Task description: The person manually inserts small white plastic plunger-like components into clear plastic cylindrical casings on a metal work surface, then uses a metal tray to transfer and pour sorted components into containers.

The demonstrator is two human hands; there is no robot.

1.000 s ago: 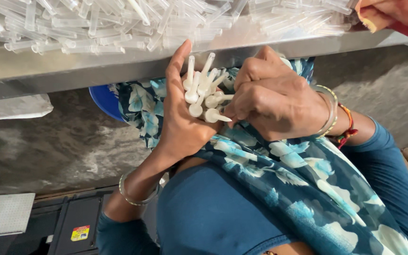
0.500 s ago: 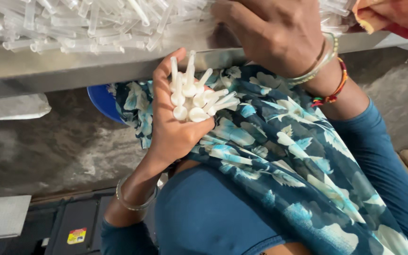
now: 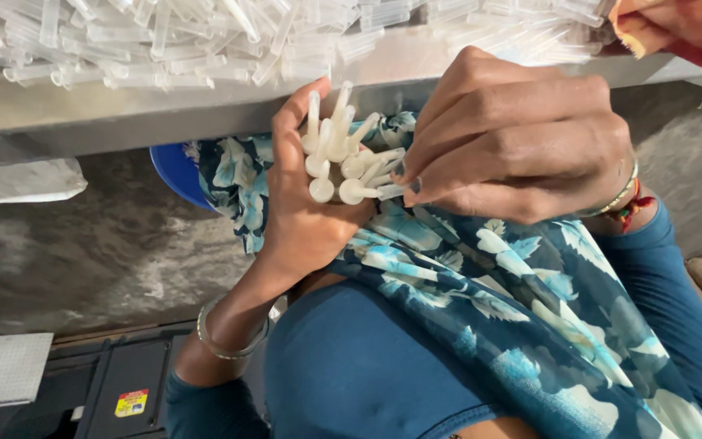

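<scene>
Clearly, a bundle of white plastic plungers (image 3: 341, 158) is gripped in the left hand (image 3: 306, 203), whose fingers are curled around the stems so that the round flat ends fan outward, just below the edge of the metal table (image 3: 205, 114). One plunger at the right side of the bundle is pinched between the fingertips of the right hand (image 3: 522, 146), which is closed around it and touches the cluster. As far as can be judged, roughly a handful has been gathered, and the gathering is not finished: a large heap of clear plastic tubes (image 3: 164, 41) is seen spread across the table above. Beneath the hands, a blue floral scarf (image 3: 497, 325) is draped over a blue garment, and a blue bowl (image 3: 176, 171) is partly hidden behind the left wrist.
</scene>
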